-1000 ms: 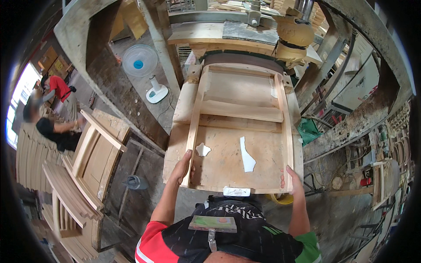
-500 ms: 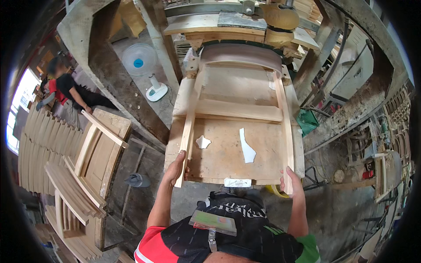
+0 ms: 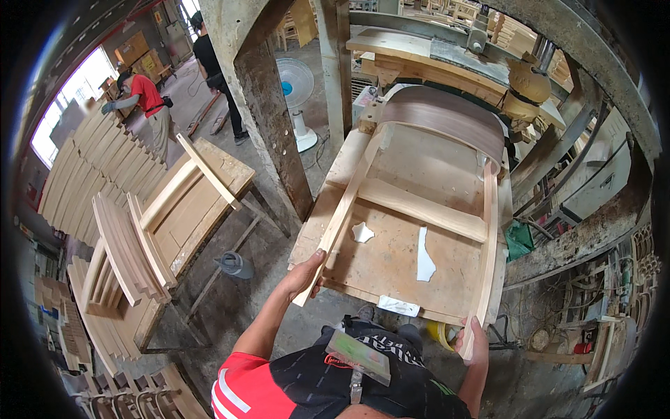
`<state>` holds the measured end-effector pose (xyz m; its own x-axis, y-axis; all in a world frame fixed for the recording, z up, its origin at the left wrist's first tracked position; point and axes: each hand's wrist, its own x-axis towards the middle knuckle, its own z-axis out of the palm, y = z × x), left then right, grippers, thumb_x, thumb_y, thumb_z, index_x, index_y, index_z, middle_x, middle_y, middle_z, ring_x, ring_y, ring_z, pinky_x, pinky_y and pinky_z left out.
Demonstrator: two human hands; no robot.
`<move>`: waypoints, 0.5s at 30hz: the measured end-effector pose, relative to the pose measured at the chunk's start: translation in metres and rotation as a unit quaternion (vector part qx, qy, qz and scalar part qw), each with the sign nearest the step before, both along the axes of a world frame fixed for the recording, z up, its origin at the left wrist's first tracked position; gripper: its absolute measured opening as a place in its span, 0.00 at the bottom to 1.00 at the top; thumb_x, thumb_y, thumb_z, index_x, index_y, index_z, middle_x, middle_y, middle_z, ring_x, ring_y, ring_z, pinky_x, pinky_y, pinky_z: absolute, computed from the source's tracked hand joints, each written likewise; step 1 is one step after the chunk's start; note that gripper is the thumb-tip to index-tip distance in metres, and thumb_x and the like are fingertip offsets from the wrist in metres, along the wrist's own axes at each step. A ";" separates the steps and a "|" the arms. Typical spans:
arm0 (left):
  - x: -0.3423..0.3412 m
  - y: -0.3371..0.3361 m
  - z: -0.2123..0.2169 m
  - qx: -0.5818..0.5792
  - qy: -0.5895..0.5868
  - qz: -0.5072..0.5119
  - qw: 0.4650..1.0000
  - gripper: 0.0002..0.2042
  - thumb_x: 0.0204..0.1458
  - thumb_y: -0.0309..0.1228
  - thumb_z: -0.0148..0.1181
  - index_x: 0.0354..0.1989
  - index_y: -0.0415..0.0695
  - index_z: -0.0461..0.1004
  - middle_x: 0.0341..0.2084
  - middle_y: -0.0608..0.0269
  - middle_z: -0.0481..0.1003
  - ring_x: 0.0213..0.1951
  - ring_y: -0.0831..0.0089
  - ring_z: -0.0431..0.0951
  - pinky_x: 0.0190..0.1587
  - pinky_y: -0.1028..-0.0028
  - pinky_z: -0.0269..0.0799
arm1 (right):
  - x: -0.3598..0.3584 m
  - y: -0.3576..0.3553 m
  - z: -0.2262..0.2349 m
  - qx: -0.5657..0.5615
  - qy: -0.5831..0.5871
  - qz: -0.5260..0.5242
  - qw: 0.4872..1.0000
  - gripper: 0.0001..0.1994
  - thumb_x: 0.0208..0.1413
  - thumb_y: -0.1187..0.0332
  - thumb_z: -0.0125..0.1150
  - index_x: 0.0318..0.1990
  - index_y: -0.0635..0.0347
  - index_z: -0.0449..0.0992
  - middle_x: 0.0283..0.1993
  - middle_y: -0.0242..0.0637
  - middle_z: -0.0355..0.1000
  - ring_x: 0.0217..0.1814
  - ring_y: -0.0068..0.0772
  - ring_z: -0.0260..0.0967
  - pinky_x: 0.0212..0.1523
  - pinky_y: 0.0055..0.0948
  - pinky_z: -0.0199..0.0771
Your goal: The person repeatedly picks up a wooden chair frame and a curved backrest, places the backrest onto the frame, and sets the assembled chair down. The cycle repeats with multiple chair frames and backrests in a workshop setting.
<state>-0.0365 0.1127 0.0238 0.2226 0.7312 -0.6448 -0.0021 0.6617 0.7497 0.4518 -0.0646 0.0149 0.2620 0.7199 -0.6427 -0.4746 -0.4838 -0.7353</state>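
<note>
A pale wooden chair-back frame (image 3: 422,211) has two long legs, a crossbar and a darker curved top rail (image 3: 443,115) at its far end. It extends over a worn wooden worktable (image 3: 391,269) in front of me. My left hand (image 3: 305,271) is closed round the near end of the left leg. The near end of the right leg is gripped by my right hand (image 3: 474,340). Between the legs, two white scraps (image 3: 425,257) show on the tabletop. A white label-like piece (image 3: 398,306) sits on the table's front edge.
Thick metal posts (image 3: 273,119) flank the worktable, with machinery behind it. To the left, a bench (image 3: 216,237) bears curved wooden parts (image 3: 125,244). A grey jug (image 3: 235,265) and a white fan (image 3: 296,84) stand on the floor. Two people (image 3: 146,94) are farther off at left.
My view has turned left, so the worktable and frame appear farther right and slanted. Both hands keep their hold on the legs. The two people at far left now stand apart in view.
</note>
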 end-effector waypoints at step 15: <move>-0.067 -0.103 -0.027 -0.066 0.001 -0.265 0.962 0.25 0.67 0.50 0.53 0.53 0.36 0.76 0.33 0.61 0.79 0.33 0.72 0.78 0.33 0.72 0.73 | -0.022 -0.121 -0.012 -0.123 0.025 0.045 0.991 0.15 0.58 0.60 0.70 0.44 0.60 0.76 0.31 0.34 0.75 0.27 0.30 0.76 0.27 0.35 0.78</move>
<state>-0.1030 0.0095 -0.0036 0.5399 0.4277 -0.7250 0.3631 0.6587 0.6590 0.4301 -0.1859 0.0027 0.1667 0.5596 -0.8118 -0.4538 -0.6874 -0.5671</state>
